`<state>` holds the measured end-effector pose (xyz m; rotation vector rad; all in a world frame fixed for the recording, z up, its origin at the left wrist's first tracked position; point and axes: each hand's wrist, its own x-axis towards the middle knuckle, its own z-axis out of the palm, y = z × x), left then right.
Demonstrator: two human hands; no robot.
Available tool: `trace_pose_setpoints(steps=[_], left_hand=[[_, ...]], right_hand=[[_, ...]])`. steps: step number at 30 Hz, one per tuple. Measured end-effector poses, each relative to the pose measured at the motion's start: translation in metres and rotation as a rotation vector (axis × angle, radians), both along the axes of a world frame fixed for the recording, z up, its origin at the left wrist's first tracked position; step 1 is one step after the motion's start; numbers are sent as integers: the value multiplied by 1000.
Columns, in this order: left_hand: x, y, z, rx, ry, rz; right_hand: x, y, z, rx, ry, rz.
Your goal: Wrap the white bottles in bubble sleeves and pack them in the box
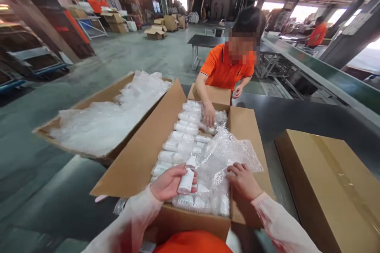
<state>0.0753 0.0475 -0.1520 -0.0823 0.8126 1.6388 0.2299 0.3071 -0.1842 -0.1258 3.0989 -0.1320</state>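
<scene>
My left hand is wrapped round a small white bottle with a pointed cap, tilted above the open carton. On the carton's right side, my right hand has its fingers curled at the edge of a clear bubble wrap bag. That bag lies loosely over the contents and the right flap. Rows of bubble-wrapped white bottles fill much of the carton. Part of the rows is hidden beneath the bag and my left hand.
Across the carton, a co-worker in an orange shirt reaches a hand into it. A box of bubble wrap bags stands at the left. A taped carton sits at the right, with a green conveyor behind.
</scene>
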Motion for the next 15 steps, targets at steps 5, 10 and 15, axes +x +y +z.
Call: trace_pose_setpoints(steps=[5, 10, 15], left_hand=[[33, -26, 10, 192, 234, -81], [61, -28, 4, 229, 529, -119], [78, -26, -34, -139, 851, -180]], right_hand=[[-23, -26, 18, -224, -136, 39], [-55, -73, -3, -387, -164, -75], [-67, -97, -30, -597, -132, -172]])
